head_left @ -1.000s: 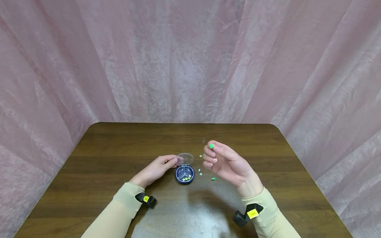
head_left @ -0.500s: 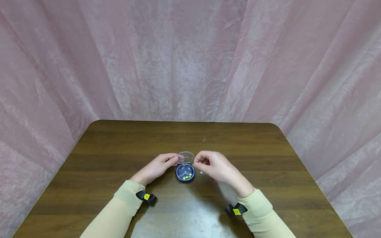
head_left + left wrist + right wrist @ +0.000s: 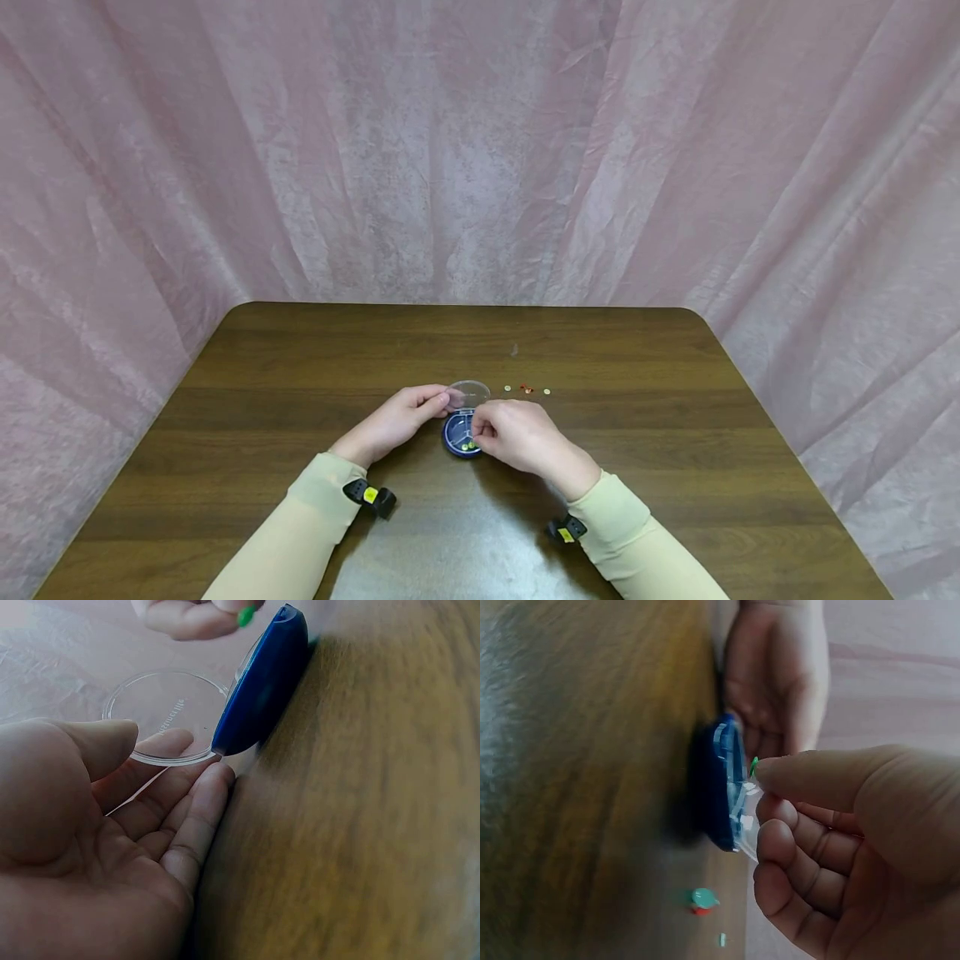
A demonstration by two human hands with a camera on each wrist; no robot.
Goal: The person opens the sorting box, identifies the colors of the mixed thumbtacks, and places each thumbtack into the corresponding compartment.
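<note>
A round dark blue pill box [image 3: 459,450] sits on the table with its clear lid [image 3: 468,393] raised. Its inside is divided into three compartments, and several yellow-green pills [image 3: 465,447] lie in the front one. My left hand [image 3: 393,423] pinches the lid's left edge between thumb and fingers, as the left wrist view also shows. Over the right side of the box hovers my right hand [image 3: 521,437], covering part of it in the head view. Between its thumb and forefinger it pinches a small green pill [image 3: 246,616], its edge [image 3: 754,766] showing at the thumb tip.
Behind the right hand, small yellow [image 3: 547,392] and red [image 3: 526,388] pills lie on the brown wooden table [image 3: 300,358]. A teal disc [image 3: 703,897] with something red under it lies beside the box in the right wrist view. A pink curtain [image 3: 420,167] hangs beyond the table.
My right hand first held the green pill raised, palm showing, then turned over and came down left to the box. My left hand stays on the lid.
</note>
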